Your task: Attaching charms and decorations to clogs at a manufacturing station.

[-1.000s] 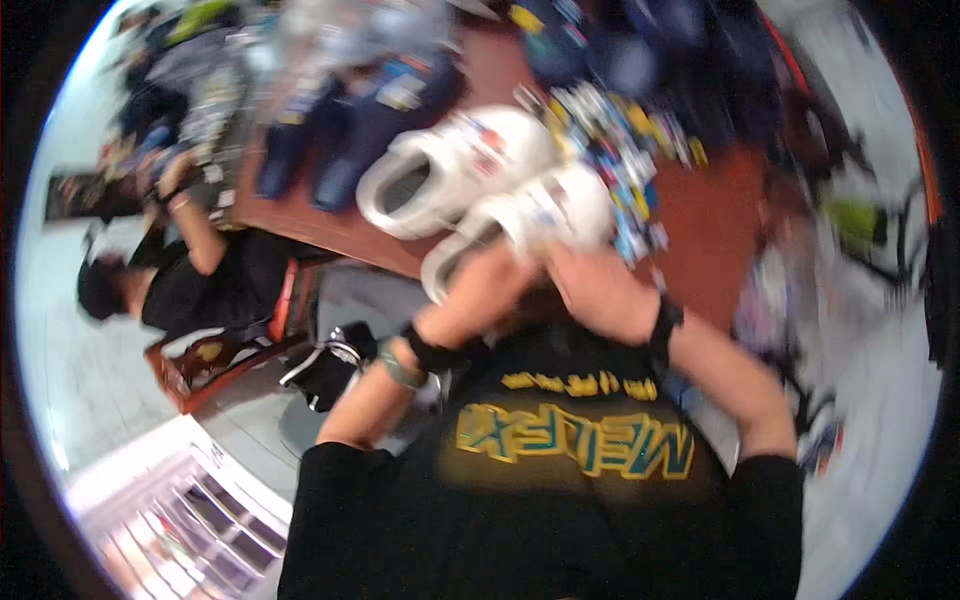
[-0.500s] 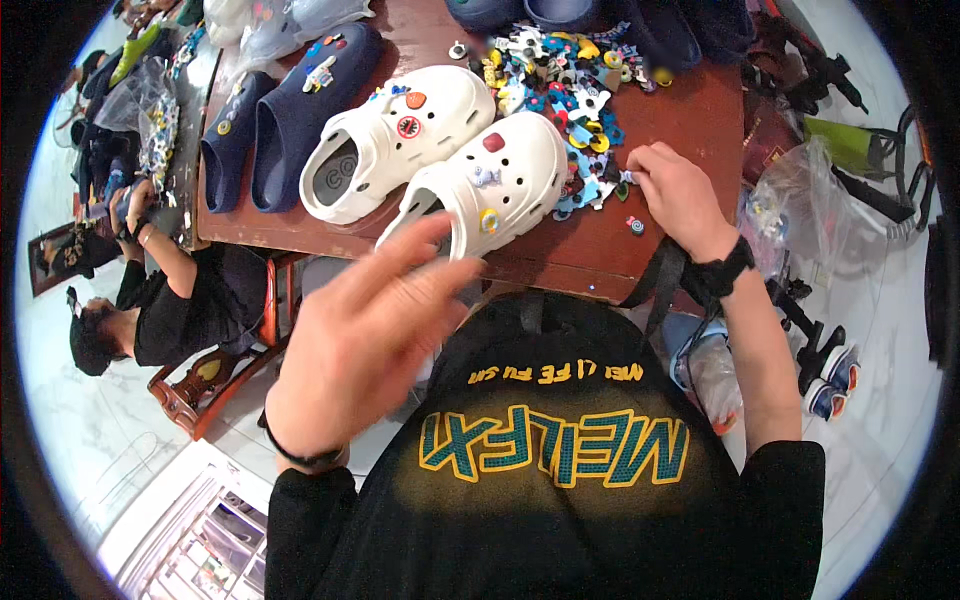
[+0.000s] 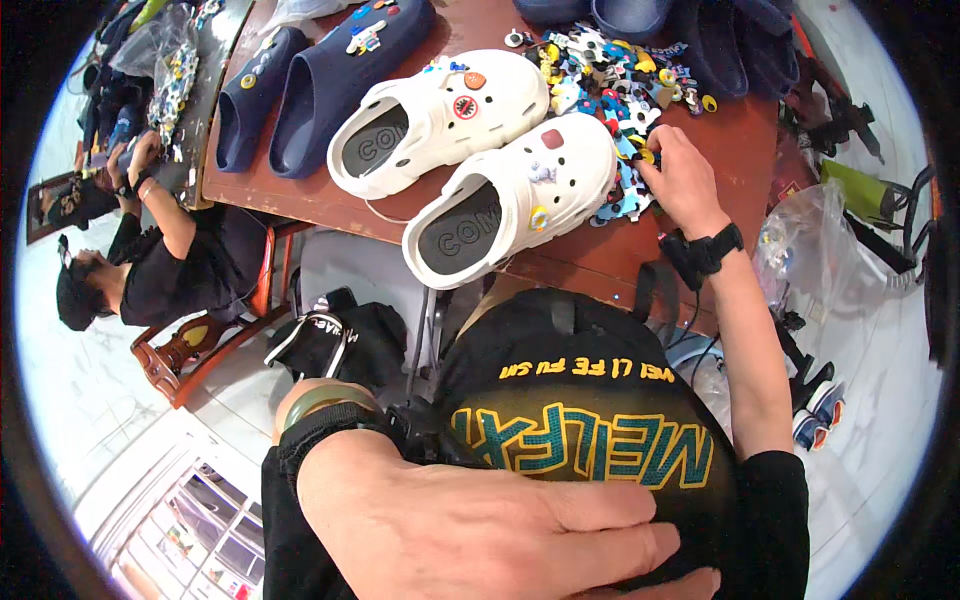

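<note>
My left hand [image 3: 500, 530] lies across the front of my black shirt [image 3: 590, 400], fingers stretched out and apart, holding nothing. At the right edge of a heap of small colourful shoe charms [image 3: 625, 110], my right hand [image 3: 688, 182] has its thumb and fingers bent together; what is between them is mostly hidden. Left of the heap rests a white clog [image 3: 450, 115] with several charms on its upper. Beside it, nearer me, a second white clog [image 3: 520, 195] has a red, a pale purple and a yellow charm; its heel juts past the table's edge.
Navy clogs [image 3: 340, 80] with charms stand on the brown table [image 3: 300, 192] at the far left, and more navy clogs [image 3: 710, 50] at the far right. A co-worker [image 3: 190, 260] sits at the left. Plastic bags [image 3: 815, 245] lie to the right.
My left hand has dropped from beside the near clog to my shirt. My right hand has moved slightly up and right in the picture, staying by the charms. The view has shifted.
</note>
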